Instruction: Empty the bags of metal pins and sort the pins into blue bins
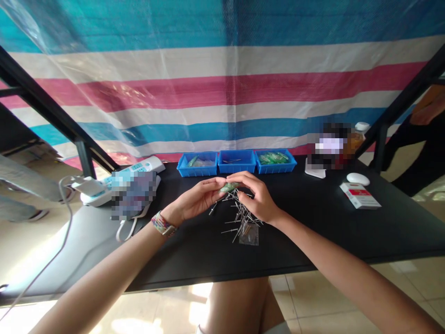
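Observation:
A small green plastic packet (229,186) is between my two hands, above the black tabletop. My left hand (198,198) is closed on its left end, thumb on top. My right hand (257,197) has its fingers bent over the packet's right side, the fingertips meeting those of my left hand. Under and in front of my right hand lies a loose heap of thin metal pins that look like blind rivets (246,214), partly hidden by the hand. A small clear zip bag (249,235) lies at the heap's near edge.
Behind my hands stand three blue bins: the left bin (198,172) and right bin (277,169) hold green packets, the middle bin (237,168) a few pins. A power strip (91,197) with cables is left; a white-red box (360,195), mouse (358,179) and bottle (355,139) are right.

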